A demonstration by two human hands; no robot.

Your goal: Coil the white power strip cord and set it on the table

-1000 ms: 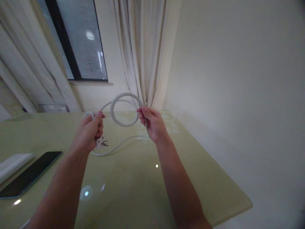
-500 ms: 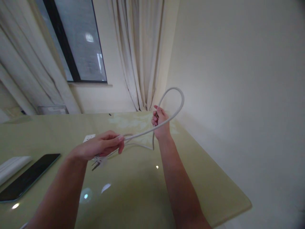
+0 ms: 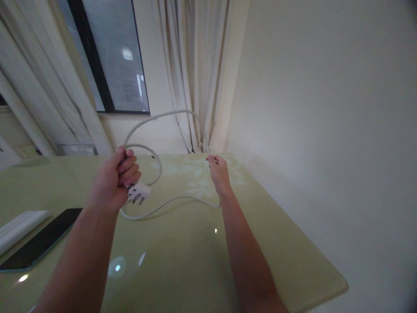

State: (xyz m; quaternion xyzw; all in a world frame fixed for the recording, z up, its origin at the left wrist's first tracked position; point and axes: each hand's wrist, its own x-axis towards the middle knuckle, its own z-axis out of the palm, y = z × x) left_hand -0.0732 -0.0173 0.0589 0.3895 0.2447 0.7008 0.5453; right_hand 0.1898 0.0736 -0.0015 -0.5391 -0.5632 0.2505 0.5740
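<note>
My left hand is closed around a white power cord. Just under its fingers hangs a white plug with metal prongs, tilted toward me. One arc of the cord rises from the left fist and crosses in front of the curtain to my right hand, whose fingers pinch it. A smaller loop curls beside the left fist. Another length runs low over the tabletop from below the plug to the right wrist.
The glossy green table meets a bare wall at the right. On the left are a dark phone-like slab and a white elongated object. Behind the table are a window and curtains. A small dark bit lies near the back edge.
My left hand has lifted and moved left, turning into a fist with the plug hanging below. The big loop has opened into a wide arc between the hands. My right hand has barely moved.
</note>
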